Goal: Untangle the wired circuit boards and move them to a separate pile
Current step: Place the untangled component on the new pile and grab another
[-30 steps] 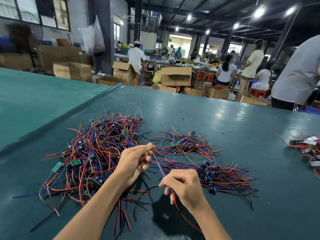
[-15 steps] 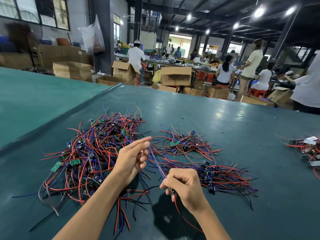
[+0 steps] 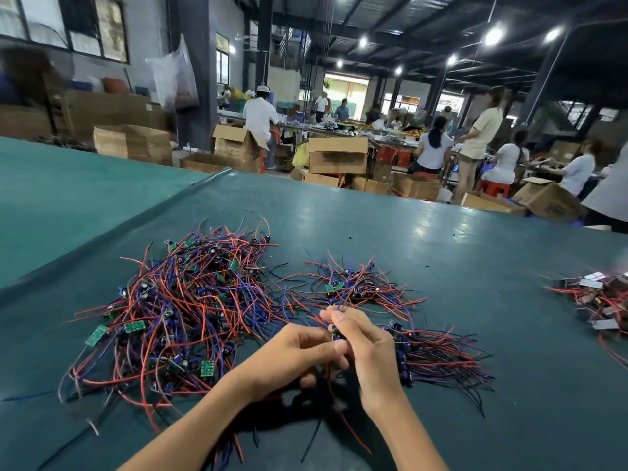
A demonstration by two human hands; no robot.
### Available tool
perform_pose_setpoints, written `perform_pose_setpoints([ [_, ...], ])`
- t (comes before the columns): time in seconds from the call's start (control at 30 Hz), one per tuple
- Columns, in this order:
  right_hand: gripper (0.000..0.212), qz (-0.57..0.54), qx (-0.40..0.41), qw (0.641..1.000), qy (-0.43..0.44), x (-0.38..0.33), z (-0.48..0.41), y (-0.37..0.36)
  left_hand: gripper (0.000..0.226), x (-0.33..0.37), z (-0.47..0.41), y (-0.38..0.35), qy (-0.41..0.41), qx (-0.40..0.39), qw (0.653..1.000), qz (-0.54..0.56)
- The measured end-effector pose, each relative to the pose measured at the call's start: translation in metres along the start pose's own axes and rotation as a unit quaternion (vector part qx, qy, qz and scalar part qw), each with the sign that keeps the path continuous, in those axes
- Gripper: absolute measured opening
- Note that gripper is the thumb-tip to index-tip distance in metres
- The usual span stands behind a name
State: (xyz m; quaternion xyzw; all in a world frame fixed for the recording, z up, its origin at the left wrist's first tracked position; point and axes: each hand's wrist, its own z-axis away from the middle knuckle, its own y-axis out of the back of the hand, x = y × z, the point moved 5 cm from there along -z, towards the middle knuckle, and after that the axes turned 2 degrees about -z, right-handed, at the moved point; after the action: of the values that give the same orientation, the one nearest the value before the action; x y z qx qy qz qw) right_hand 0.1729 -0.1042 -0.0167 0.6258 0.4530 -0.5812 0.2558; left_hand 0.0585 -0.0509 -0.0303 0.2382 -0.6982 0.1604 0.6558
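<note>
Both hands are held close together just above the green surface [image 3: 441, 239], fingertips touching. The left hand [image 3: 299, 351] is curled, thumb and forefinger pinching a small wired board [image 3: 336, 334]. The right hand [image 3: 368, 351] is likewise pinching that board's wires near their upper end; red and black strands are seen hanging below the hands to the surface. The wired board is thus off the surface, between the two hands.

A large tangle [image 3: 183, 311] of red, blue and black wires with green boards is spread to the left, just beside the left hand; a smaller heap [image 3: 353, 283] is noted behind the hands; a straighter bundle [image 3: 441, 358] is laid to the right, its wires running one way.

A further heap [image 3: 601, 300] is seen at the far right edge, well apart. Cardboard boxes [image 3: 338, 154] and seated and standing people [image 3: 435, 147] are observed beyond the surface.
</note>
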Motion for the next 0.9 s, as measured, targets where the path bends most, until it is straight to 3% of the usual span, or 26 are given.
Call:
perform_pose_setpoints([
  [0.17,0.014,0.031,-0.028,0.999,0.007,-0.003,0.002,-0.002,0.036,0.0,-0.001,0.002,0.013,0.031,0.999,0.043],
  [0.37,0.02,0.032,-0.02,0.999,0.015,-0.003,0.001,0.001,0.021,0.004,-0.001,0.003,-0.026,0.046,0.999,0.004],
  [0.47,0.012,0.023,-0.018,1.0,0.006,-0.002,0.001,0.001,0.035,0.004,-0.002,0.005,-0.037,0.064,0.997,-0.004],
  [0.57,0.018,0.014,-0.016,1.0,0.004,-0.002,0.002,0.0,0.048,0.003,-0.005,0.014,-0.042,0.1,0.989,0.101],
  [0.73,0.03,0.097,-0.077,0.992,0.009,0.002,0.009,-0.009,0.044,0.0,-0.009,0.035,-0.032,0.19,0.95,0.246],
  [0.83,0.038,0.132,-0.125,0.983,0.019,0.003,0.014,-0.017,0.033,-0.003,-0.011,0.034,-0.007,0.192,0.929,0.316],
  [0.9,0.04,0.094,-0.145,0.985,-0.01,0.004,0.015,-0.023,0.027,-0.002,-0.01,0.032,0.009,0.181,0.931,0.317],
])
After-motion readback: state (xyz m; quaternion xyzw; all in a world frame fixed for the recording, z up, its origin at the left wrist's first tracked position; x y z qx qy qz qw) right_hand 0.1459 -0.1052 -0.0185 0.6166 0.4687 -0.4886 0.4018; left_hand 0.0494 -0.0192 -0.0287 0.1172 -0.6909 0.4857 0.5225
